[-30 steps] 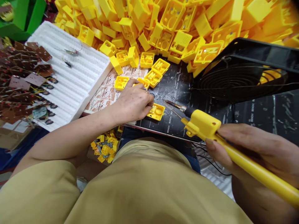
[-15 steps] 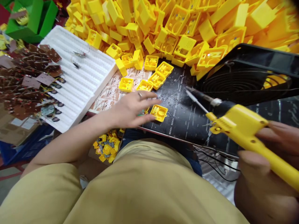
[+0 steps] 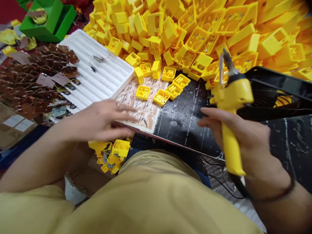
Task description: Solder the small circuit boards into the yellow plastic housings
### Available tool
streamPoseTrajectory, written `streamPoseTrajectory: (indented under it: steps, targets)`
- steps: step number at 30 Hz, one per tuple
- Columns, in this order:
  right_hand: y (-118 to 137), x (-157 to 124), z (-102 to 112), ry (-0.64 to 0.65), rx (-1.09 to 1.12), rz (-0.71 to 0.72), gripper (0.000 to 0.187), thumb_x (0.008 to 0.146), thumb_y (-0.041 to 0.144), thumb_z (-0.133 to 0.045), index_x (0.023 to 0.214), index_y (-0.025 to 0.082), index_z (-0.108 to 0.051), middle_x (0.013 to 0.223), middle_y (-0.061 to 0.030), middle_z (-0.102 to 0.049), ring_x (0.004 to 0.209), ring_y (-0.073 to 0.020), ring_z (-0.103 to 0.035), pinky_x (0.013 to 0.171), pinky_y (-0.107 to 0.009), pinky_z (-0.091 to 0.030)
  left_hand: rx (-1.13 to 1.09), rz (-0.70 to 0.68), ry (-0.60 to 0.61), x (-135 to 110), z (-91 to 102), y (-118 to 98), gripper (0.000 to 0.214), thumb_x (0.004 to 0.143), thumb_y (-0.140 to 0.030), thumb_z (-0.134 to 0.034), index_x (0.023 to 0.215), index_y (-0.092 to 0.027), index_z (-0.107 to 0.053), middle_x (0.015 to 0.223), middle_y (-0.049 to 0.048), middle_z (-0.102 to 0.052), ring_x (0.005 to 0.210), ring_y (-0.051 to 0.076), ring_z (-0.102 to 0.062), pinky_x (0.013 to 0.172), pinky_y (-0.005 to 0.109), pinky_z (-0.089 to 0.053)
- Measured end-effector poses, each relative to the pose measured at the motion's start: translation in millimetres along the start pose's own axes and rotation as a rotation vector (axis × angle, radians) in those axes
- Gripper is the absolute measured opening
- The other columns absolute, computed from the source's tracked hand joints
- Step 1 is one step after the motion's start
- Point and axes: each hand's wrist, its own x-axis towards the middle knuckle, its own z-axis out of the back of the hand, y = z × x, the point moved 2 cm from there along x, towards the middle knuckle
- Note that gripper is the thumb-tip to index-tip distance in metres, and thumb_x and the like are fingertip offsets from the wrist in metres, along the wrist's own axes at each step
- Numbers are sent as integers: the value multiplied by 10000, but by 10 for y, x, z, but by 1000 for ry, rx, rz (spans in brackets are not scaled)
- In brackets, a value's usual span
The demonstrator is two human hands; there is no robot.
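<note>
My left hand hovers, a little blurred, over the table's front edge, its fingers spread and nothing held in them. Just below it, a yellow plastic case shows above the heap of yellow parts under the table edge. My right hand grips a yellow soldering gun, its tip pointing up and away from me. Several small open yellow cases, one of them this near case, lie on the patterned tabletop beyond my hands.
A large pile of yellow housings fills the back. At left, brown circuit boards with wired round parts lie by a white foam sheet. A black fan stands at right; green bins sit far left.
My left hand has moved left to the table edge, and the yellow case beside it has left the tabletop. My right hand has swung the soldering gun inward and turned it upright.
</note>
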Motion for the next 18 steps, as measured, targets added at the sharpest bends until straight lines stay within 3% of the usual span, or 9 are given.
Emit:
streamPoseTrajectory:
  steps: [2, 5, 8, 10, 12, 15, 16, 18]
  targets:
    - [-98, 277, -220, 33, -43, 75, 207, 976, 354, -583, 1155, 285, -660, 924, -6, -730, 817, -170, -714, 726, -295, -595, 83, 192, -194, 265, -242, 160, 381, 975, -417, -531, 1259, -216, -687, 1360, 128, -655, 1126, 259, -681, 970, 418, -533]
    - [-266, 650, -580, 69, -116, 129, 331, 904, 428, -677, 1150, 208, -646, 987, -82, -712, 946, -265, -687, 840, -418, -576, 159, 315, -219, 775, -701, 274, 609, 894, -467, -647, 1415, -168, -555, 1449, 175, -571, 1332, 357, -534, 1130, 589, -366]
    - [-343, 815, -771, 99, -133, 173, 227, 940, 328, -615, 1129, 204, -640, 940, -84, -692, 989, -279, -660, 918, -466, -536, 206, 323, -171, 1065, -876, 239, 500, 922, -403, -595, 1356, -156, -601, 1299, 168, -671, 1252, 377, -579, 1135, 660, -291]
    - [-305, 786, -735, 105, -105, 204, 191, 962, 285, -568, 1129, 208, -623, 929, -75, -683, 965, -257, -654, 884, -425, -542, 208, 293, -132, 1064, -832, 186, 423, 932, -344, -557, 1302, -154, -638, 1236, 161, -702, 1146, 356, -635, 1088, 618, -361]
    - [-213, 668, -585, 110, -60, 236, 181, 967, 263, -557, 1138, 213, -590, 953, -65, -678, 912, -220, -651, 796, -353, -553, 124, 184, -82, 960, -751, 129, 428, 929, -288, -541, 1332, -159, -607, 1287, 146, -684, 1095, 303, -664, 1021, 505, -457]
    - [-51, 405, -297, 168, 1, 304, 154, 951, 233, -590, 1101, 242, -557, 882, -11, -653, 805, -163, -645, 720, -277, -548, -71, -94, 13, 753, -675, 35, 489, 922, -121, -442, 1401, -164, -531, 1412, 111, -618, 1252, 215, -607, 1035, 350, -485]
    - [-9, 315, -221, 193, 8, 316, 164, 948, 223, -591, 1105, 242, -549, 862, -6, -647, 771, -157, -640, 696, -269, -547, -105, -138, 26, 694, -666, 10, 513, 909, -83, -413, 1404, -162, -526, 1442, 110, -594, 1325, 200, -558, 1073, 334, -466]
    - [45, 163, -126, 173, 3, 289, 241, 923, 233, -637, 1143, 249, -540, 917, -18, -678, 812, -172, -669, 719, -285, -566, -106, -85, 6, 613, -670, -24, 521, 901, -113, -437, 1414, -154, -518, 1495, 140, -536, 1403, 228, -485, 1129, 379, -433]
